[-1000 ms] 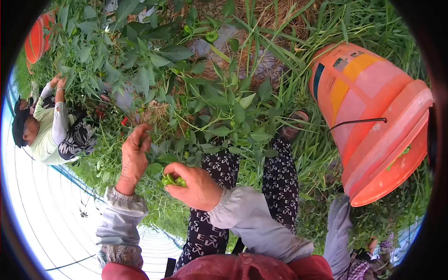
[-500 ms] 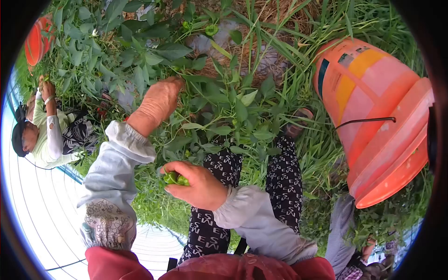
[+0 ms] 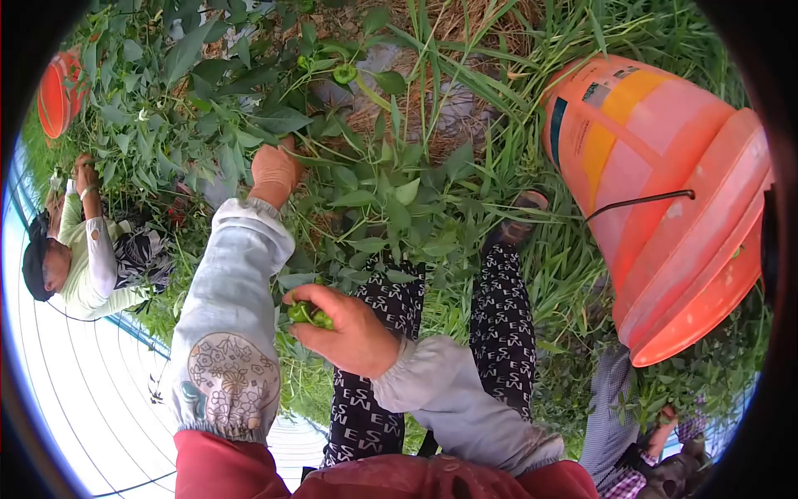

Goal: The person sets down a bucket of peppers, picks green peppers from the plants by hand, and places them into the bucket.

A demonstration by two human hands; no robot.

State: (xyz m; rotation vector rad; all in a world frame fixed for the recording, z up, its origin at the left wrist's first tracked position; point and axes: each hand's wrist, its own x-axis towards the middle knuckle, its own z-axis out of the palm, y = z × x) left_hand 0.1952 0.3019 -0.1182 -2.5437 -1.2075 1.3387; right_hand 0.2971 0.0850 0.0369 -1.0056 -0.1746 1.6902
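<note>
My right hand [image 3: 353, 331] is closed around a few small green peppers [image 3: 307, 313], which show between thumb and fingers. It is in front of my legs, below the leaves. My left hand [image 3: 277, 172] reaches forward into the pepper plants [image 3: 391, 195]; its back faces me and its fingers are mostly hidden, so I cannot see what they touch. Farther off, a green pepper [image 3: 344, 73] hangs on a plant above bare ground.
An orange bucket [image 3: 619, 158] with a dark handle stands in tall grass [image 3: 532, 125] at right. Another person [image 3: 87, 249] crouches among plants at left, near a second orange bucket [image 3: 60, 96]. Part of another person's trousers [image 3: 611, 416] appears at lower right.
My left arm has stretched farther forward, deeper into the leaves. The right hand keeps its hold on the green peppers. The whole view has shifted slightly.
</note>
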